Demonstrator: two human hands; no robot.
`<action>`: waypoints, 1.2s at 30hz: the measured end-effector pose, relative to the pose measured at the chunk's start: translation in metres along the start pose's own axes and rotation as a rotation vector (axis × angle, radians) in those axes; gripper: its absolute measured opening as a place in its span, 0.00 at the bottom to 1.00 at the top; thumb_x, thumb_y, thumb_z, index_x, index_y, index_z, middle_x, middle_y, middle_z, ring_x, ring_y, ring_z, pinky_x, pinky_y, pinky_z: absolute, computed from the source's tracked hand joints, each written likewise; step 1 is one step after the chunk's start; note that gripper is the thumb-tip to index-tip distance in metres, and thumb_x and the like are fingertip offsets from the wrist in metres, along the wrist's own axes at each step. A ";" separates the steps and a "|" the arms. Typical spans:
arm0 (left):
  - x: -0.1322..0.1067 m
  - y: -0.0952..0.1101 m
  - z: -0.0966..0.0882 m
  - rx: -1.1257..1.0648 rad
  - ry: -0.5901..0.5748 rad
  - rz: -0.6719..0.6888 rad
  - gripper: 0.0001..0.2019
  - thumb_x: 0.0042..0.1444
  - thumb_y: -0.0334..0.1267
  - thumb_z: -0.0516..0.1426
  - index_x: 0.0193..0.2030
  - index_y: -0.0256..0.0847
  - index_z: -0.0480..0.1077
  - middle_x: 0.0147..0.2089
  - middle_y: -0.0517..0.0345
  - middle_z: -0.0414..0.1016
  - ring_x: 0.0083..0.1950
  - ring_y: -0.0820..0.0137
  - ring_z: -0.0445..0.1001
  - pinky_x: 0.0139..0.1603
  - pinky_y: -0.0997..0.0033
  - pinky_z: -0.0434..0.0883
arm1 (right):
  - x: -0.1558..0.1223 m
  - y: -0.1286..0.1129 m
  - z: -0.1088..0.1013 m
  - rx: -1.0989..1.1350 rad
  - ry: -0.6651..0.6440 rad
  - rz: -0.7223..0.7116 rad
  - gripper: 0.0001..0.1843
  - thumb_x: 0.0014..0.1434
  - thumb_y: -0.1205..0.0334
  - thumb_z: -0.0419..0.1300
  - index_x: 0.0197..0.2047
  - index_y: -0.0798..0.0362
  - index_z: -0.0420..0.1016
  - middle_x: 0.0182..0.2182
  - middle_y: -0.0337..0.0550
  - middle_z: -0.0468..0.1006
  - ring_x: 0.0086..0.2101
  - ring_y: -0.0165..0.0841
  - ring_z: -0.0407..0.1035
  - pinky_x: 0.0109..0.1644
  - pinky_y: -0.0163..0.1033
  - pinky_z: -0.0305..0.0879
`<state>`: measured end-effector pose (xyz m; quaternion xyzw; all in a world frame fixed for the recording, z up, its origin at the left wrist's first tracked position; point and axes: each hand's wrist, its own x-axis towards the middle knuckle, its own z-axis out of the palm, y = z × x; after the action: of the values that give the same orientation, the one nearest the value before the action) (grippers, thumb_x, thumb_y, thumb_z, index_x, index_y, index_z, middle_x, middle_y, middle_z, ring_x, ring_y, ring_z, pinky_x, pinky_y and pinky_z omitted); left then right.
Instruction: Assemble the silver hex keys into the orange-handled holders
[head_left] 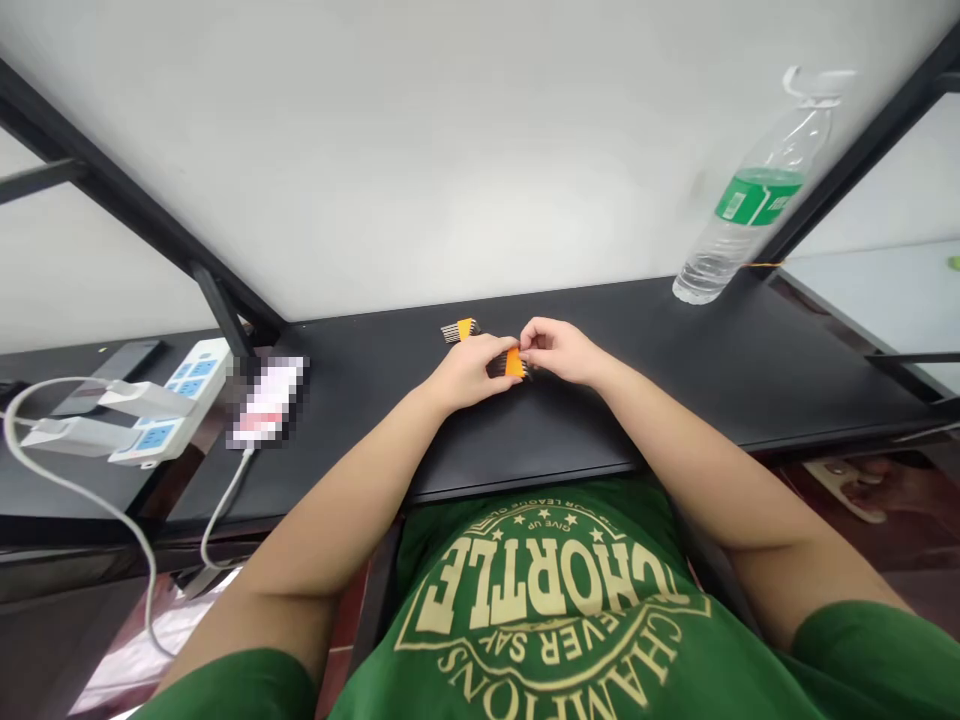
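Left hand (pixel 471 372) holds orange-banded bundle (pixel 514 364); second bundle (pixel 465 328) behind, bottle (pixel 759 197) apart.

Over at the black tabletop (pixel 592 425), the person's left hand (pixel 466 378) pinches a small orange-banded bundle of thin dark rods (pixel 514 362), while the right hand (pixel 566 350) touches its other side. Just beyond the left hand lies a second orange-banded bundle (pixel 466 328). A clear plastic bottle with a green label (pixel 759 196) stands near the white wall (pixel 450 150).
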<state>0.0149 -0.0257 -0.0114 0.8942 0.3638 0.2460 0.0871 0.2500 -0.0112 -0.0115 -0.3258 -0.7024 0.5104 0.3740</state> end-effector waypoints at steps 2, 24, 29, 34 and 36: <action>0.000 0.002 -0.001 -0.018 0.020 0.019 0.23 0.60 0.44 0.67 0.61 0.43 0.75 0.51 0.51 0.83 0.50 0.60 0.81 0.54 0.60 0.76 | 0.001 -0.001 -0.001 0.193 -0.025 0.095 0.15 0.54 0.58 0.74 0.36 0.50 0.72 0.29 0.36 0.76 0.29 0.31 0.69 0.36 0.39 0.67; 0.000 0.005 -0.005 -0.043 0.006 -0.129 0.25 0.57 0.45 0.67 0.61 0.43 0.75 0.58 0.50 0.82 0.58 0.56 0.79 0.64 0.54 0.75 | 0.005 0.009 -0.049 -0.969 0.309 0.210 0.08 0.62 0.59 0.67 0.43 0.52 0.83 0.43 0.49 0.79 0.41 0.40 0.72 0.46 0.44 0.68; 0.001 0.003 -0.004 -0.043 0.026 -0.100 0.25 0.58 0.43 0.67 0.62 0.42 0.75 0.59 0.47 0.81 0.61 0.55 0.78 0.67 0.52 0.75 | 0.008 0.013 -0.037 -1.069 0.152 0.259 0.04 0.62 0.64 0.66 0.39 0.52 0.83 0.43 0.51 0.82 0.41 0.40 0.74 0.44 0.42 0.69; 0.000 0.001 -0.004 -0.064 0.015 -0.133 0.26 0.59 0.43 0.66 0.64 0.44 0.74 0.62 0.48 0.80 0.63 0.55 0.77 0.68 0.51 0.74 | 0.010 0.000 -0.016 -1.107 0.088 0.379 0.02 0.54 0.65 0.69 0.33 0.51 0.81 0.38 0.53 0.84 0.35 0.43 0.76 0.35 0.43 0.67; 0.000 -0.001 -0.003 -0.064 0.008 -0.131 0.26 0.59 0.44 0.66 0.65 0.43 0.74 0.62 0.48 0.80 0.63 0.55 0.78 0.68 0.51 0.74 | 0.008 -0.004 -0.014 -1.106 0.039 0.411 0.03 0.52 0.63 0.69 0.32 0.49 0.80 0.36 0.52 0.84 0.33 0.43 0.75 0.33 0.43 0.65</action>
<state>0.0125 -0.0249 -0.0094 0.8641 0.4138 0.2550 0.1303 0.2577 0.0015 -0.0037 -0.6111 -0.7799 0.1242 0.0548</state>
